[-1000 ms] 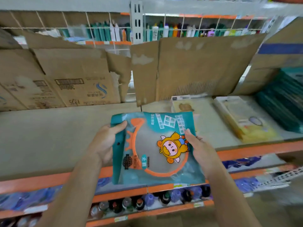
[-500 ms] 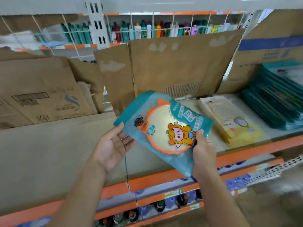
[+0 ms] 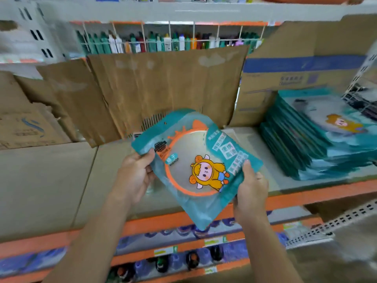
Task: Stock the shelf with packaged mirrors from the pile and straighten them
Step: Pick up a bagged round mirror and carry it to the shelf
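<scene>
In the head view I hold one packaged mirror (image 3: 195, 166), tilted in the air over the front edge of the shelf (image 3: 51, 180). My left hand (image 3: 134, 176) grips its left side and my right hand (image 3: 252, 190) grips its lower right side. The pile (image 3: 318, 139) of the same mirrors lies at the right end of the shelf. I judge most of the work is left: this mirror is not yet put down, and nothing looks straightened.

At three o'clock, the blurred stack of teal plastic mirror packets (image 3: 302, 144) runs off-frame; the held cartoon-printed teal packet (image 3: 195, 174) hides fingers behind it.
</scene>
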